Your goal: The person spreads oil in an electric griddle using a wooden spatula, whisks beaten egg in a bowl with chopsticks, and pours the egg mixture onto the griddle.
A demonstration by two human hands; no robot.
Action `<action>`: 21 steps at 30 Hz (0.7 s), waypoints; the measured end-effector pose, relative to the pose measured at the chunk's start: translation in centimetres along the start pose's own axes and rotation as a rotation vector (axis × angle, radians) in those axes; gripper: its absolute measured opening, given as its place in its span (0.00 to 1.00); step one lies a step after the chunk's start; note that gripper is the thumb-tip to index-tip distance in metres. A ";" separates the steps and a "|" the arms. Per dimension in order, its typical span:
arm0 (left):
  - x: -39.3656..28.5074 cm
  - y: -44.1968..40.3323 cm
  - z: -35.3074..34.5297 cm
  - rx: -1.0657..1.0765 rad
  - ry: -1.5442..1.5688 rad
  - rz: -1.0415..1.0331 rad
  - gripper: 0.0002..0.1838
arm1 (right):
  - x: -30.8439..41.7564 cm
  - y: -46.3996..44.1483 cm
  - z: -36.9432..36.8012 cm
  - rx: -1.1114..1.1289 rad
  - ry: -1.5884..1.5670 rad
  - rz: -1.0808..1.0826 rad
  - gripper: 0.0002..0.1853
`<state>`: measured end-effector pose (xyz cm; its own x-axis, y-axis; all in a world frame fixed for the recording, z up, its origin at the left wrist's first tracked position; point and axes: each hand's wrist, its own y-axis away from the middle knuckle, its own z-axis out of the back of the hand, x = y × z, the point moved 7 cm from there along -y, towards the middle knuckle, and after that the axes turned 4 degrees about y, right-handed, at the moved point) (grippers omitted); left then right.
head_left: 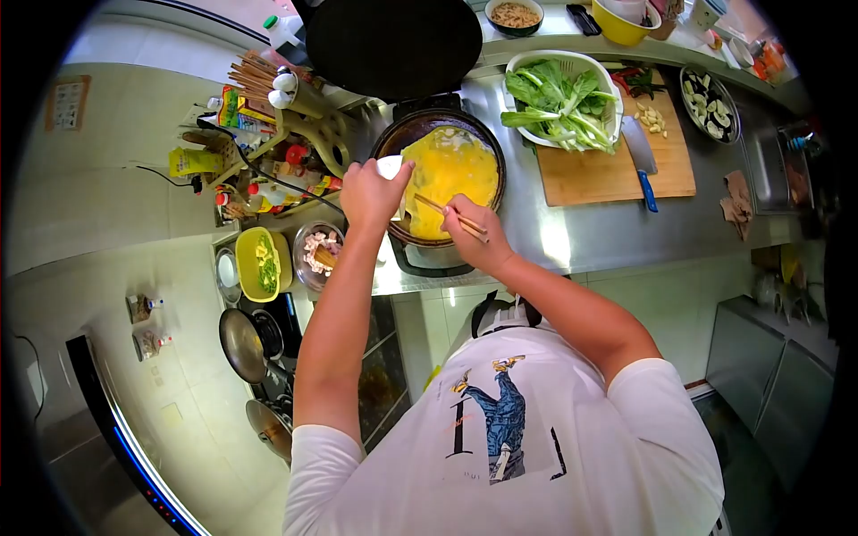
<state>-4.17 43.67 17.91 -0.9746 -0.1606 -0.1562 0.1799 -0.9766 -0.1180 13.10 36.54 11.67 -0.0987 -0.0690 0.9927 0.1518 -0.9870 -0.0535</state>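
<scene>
Yellow beaten egg point(454, 170) spreads in a thin layer over the round dark pan point(497, 147). Above the pan's left side, my left hand point(371, 192) grips a white bowl point(390, 167), tipped on its side and partly hidden by the fingers. My right hand point(476, 236) is closed around a pair of wooden chopsticks point(433, 205), whose tips reach toward the bowl and the egg. Behind the pan stands a large black round lid point(393, 45), raised.
Right of the pan, a white basket of leafy greens point(563, 103) and a blue-handled cleaver point(641, 161) rest on a wooden cutting board point(581, 183). At left are a bowl of raw meat pieces point(319, 250), a yellow container point(255, 268) and a rack of bottles point(295, 156).
</scene>
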 end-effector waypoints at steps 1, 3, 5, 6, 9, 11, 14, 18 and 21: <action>0.0 0.0 0.0 -0.001 0.004 0.001 0.33 | -0.2 0.1 0.1 0.001 0.004 0.001 0.07; 0.1 -0.1 0.2 -0.015 0.007 -0.013 0.33 | -1.1 0.4 -0.4 0.049 -0.131 -0.090 0.08; 0.0 -0.3 0.3 -0.020 0.002 -0.025 0.33 | -1.6 0.5 -0.9 0.059 -0.141 -0.119 0.08; 0.0 -0.3 0.3 -0.019 -0.002 -0.034 0.33 | -2.0 0.7 -1.3 0.070 -0.152 -0.154 0.09; -0.7 -0.1 0.8 -0.041 0.002 -0.069 0.32 | -2.6 0.7 -2.4 0.076 -0.182 -0.236 0.10; -1.0 0.0 0.9 -0.040 -0.006 -0.083 0.32 | -2.4 0.2 -2.7 0.061 -0.177 -0.236 0.10; -1.3 0.6 0.9 -0.047 -0.011 -0.097 0.32 | -2.9 -0.8 -2.8 0.033 -0.188 -0.266 0.11; -0.2 1.2 1.1 -0.049 0.041 -0.054 0.32 | -4.6 -2.2 -2.3 -0.051 -0.306 -0.284 0.12; 2.6 1.8 0.5 0.044 0.224 0.084 0.31 | -4.6 -3.4 -0.9 -0.063 -0.409 -0.232 0.11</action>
<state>-6.47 41.37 17.78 -0.9016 -0.2104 -0.3781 0.2479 -0.9673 -0.0529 12.14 40.03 7.20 0.2744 0.2048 0.9395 0.1102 -0.9773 0.1809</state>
